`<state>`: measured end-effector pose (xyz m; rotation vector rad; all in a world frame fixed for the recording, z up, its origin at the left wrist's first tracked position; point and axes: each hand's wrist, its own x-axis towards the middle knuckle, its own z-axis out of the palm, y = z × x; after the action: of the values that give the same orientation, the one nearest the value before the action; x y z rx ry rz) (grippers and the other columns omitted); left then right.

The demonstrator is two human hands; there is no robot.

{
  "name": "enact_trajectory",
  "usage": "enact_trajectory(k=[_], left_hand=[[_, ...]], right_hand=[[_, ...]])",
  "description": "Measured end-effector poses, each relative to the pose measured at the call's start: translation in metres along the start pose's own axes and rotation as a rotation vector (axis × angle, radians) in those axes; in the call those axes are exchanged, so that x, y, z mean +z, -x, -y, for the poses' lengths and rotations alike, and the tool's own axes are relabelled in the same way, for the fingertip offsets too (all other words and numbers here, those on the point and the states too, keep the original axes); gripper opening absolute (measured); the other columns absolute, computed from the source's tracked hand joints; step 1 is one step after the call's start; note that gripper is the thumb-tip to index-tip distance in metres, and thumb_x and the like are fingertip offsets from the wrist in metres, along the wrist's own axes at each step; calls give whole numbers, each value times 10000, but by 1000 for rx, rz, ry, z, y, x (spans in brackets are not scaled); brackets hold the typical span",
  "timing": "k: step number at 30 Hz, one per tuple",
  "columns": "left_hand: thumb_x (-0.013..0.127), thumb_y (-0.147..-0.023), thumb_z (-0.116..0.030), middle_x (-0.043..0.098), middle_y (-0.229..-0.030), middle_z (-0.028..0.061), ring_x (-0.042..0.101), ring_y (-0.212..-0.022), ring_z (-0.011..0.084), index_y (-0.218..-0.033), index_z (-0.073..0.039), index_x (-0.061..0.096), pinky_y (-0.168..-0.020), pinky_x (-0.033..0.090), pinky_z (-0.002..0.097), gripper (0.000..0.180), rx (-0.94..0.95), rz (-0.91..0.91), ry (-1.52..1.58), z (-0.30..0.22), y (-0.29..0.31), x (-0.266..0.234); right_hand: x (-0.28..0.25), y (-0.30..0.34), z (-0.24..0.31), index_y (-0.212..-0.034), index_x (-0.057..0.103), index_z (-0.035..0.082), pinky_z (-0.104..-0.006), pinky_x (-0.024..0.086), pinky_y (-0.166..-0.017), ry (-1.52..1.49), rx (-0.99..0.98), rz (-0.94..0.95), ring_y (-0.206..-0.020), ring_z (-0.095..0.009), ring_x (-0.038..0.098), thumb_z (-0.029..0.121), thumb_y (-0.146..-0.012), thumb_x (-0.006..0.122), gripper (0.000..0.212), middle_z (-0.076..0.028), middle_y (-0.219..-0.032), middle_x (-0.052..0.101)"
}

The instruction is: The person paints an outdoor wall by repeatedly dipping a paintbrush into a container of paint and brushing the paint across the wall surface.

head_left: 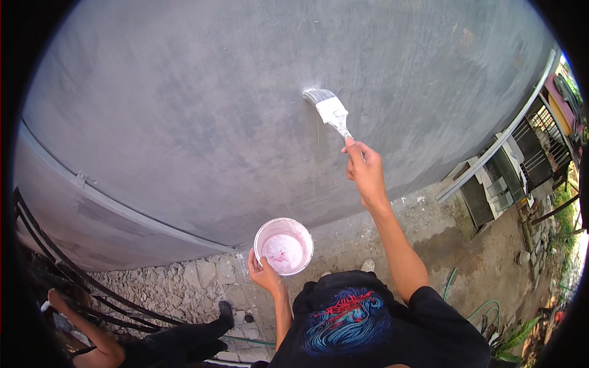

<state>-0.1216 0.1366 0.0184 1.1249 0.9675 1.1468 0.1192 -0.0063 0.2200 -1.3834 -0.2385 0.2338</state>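
**Listener:** How far along does the brushing look?

**Describer:** Early, judging by the wall. On the left, the person's left hand [268, 277] grips a white bucket [278, 227] by its side, thumb near the rim; pinkish-white paint [283, 254] lies in the bottom. To the right and higher, the right hand [366, 168] is closed around the handle of a broad, paint-caked brush [332, 112], its bristles bent against the wall [184, 110]. A small white smear [311, 87] at the bristle tips is the only bright mark there. Most of the wall appears left to cover, though whether its cloudy lighter patches are a thin coat cannot be told.

**Listener:** And the surface and the surroundings?

**Describer:** At far left, a dark railing [48, 246] curves past another person [184, 345] in dark clothes, partly in shadow. Next, broken rubble [178, 288] lies below a metal strip [147, 216] along the wall. The wall fills the middle, smooth, grey and mottled. Right of the person's own dark shirt [429, 331], stained concrete ground [442, 245] carries a green hose [451, 283]. At far right, a pale pole [500, 136] slants past stacked, box-like furniture [477, 199].
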Motion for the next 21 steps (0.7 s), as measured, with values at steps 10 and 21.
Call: enact_trajectory(k=[10,21], left_hand=[[462,-828,88,614,-1201,221,617,-1102,246,-1258,112,517,-973,474,331,434,-33,1,12,3,6,-3],[466,-839,77,611,-1211,219,612,-1109,254,-1253,105,523,-988,461,338,419,4,-18,-23,-1,-8,-18]], right_hand=[[-9,6,-141,-795,653,10,-352,375,-569,404,-14,-77,-585,-161,474,402,-950,581,428,-55,-593,525],[23,-1,-3,-868,628,23,-258,244,-450,80,-65,15,-491,-43,330,430,-964,576,422,60,-550,379]])
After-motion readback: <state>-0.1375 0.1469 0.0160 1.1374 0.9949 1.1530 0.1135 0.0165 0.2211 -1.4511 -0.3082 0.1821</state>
